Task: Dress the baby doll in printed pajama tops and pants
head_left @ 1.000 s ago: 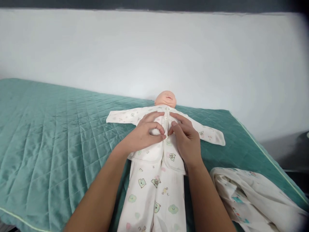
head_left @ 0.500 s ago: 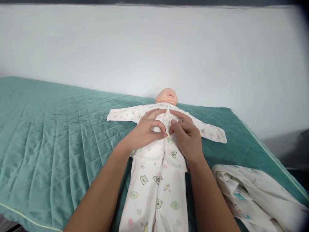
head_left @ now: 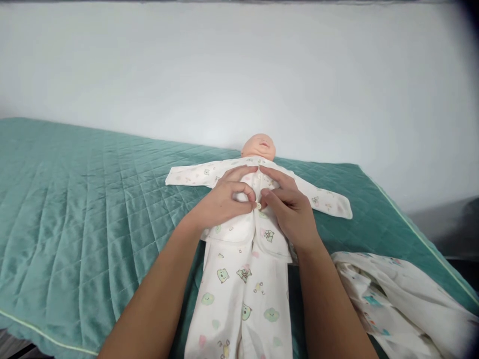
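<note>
A baby doll [head_left: 259,146] lies on its back on a teal quilted mat [head_left: 86,199], dressed in a white printed shirt [head_left: 232,229] and matching trousers [head_left: 239,299]. My left hand [head_left: 224,202] pinches the shirt's left front panel at the chest, thumb and forefinger closed on the cloth. Facing it, my right hand [head_left: 290,212] pinches the right panel's edge. A small round button [head_left: 258,206] shows between the fingertips of both hands. The doll's sleeves spread out to either side.
A crumpled white printed cloth [head_left: 396,299] lies on the mat at the lower right. A plain white wall [head_left: 239,75] stands right behind the doll's head. The mat's right edge drops off near a dark floor [head_left: 452,234].
Both hands have stayed at the doll's chest, with fingers shifting slightly around the button. The view has drifted a little.
</note>
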`<control>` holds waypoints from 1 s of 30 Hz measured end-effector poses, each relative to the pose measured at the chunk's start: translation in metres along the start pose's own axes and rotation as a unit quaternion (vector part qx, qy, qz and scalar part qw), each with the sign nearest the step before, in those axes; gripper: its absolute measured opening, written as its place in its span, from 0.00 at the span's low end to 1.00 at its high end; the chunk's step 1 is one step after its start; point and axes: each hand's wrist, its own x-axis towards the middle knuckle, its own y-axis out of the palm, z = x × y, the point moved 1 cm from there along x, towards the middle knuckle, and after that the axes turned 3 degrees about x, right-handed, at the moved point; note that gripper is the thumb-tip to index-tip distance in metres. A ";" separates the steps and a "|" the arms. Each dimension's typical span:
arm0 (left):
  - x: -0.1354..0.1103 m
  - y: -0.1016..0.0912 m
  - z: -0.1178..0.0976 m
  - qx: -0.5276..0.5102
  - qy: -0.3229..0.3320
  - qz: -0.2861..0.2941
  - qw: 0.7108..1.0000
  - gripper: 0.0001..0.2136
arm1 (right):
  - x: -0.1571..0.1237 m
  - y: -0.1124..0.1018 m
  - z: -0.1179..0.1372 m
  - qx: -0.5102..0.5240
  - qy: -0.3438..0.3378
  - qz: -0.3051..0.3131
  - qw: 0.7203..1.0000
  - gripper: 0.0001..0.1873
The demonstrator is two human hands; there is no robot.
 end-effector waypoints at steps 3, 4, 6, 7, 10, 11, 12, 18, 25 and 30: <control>-0.001 -0.001 -0.001 -0.014 0.003 0.004 1.000 0.03 | 0.000 0.000 0.000 0.008 -0.011 0.008 1.000 0.18; -0.001 -0.001 -0.001 -0.022 0.004 0.008 1.000 0.03 | 0.000 0.000 0.000 0.011 -0.013 0.007 1.000 0.18; -0.001 -0.002 0.000 -0.036 0.004 0.016 0.999 0.05 | 0.000 0.000 0.000 0.016 -0.016 0.005 1.000 0.17; -0.001 -0.003 0.000 -0.041 0.003 0.020 0.999 0.06 | -0.001 0.000 0.000 0.019 -0.017 0.004 1.000 0.17; 0.000 -0.004 0.001 -0.045 0.002 0.024 0.999 0.07 | -0.001 0.000 0.000 0.024 -0.020 0.000 1.000 0.17; 0.000 -0.004 0.001 -0.045 0.002 0.024 0.999 0.07 | -0.002 0.000 0.000 0.025 -0.020 -0.001 0.999 0.16; 0.000 -0.004 0.001 -0.047 0.003 0.024 0.999 0.06 | -0.002 0.000 0.000 0.026 -0.019 -0.002 0.999 0.16; -0.001 -0.005 0.001 -0.068 0.006 0.037 0.997 0.05 | -0.001 0.001 -0.001 0.016 -0.015 0.003 1.000 0.14; -0.001 -0.006 0.004 -0.044 0.037 0.018 0.998 0.04 | -0.001 0.002 0.000 0.024 0.002 -0.038 0.999 0.17; 0.000 -0.005 0.005 -0.031 0.055 0.010 0.998 0.06 | 0.000 0.003 -0.001 0.028 0.005 -0.049 0.998 0.18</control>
